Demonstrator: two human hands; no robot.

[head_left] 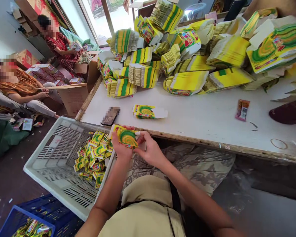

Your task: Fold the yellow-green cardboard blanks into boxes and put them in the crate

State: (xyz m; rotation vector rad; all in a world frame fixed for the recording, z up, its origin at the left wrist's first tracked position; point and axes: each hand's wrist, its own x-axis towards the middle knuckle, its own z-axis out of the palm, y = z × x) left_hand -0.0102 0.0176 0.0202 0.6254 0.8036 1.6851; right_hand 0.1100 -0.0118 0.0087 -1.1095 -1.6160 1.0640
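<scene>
A small yellow and green printed carton [127,137] is held in front of me, just off the table's edge. My left hand [122,148] wraps round its left end and underside. At the carton's right end, the fingers and thumb of my right hand [148,148] pinch a flap, partly hidden by the fingers. Beyond my hands, a few flat cartons [144,112] of the same print lie on the white table [199,121]. Below and left of my left hand stands a white plastic crate [51,177] with many closed cartons [95,153] in it.
Stacks of flat cartons [187,79] cover the table's back. A phone [111,116], a small packet [242,110] and a rubber band [278,144] lie on the table. A blue crate [14,217] holds shiny packets. Two people sit at the left near a cardboard box [74,98].
</scene>
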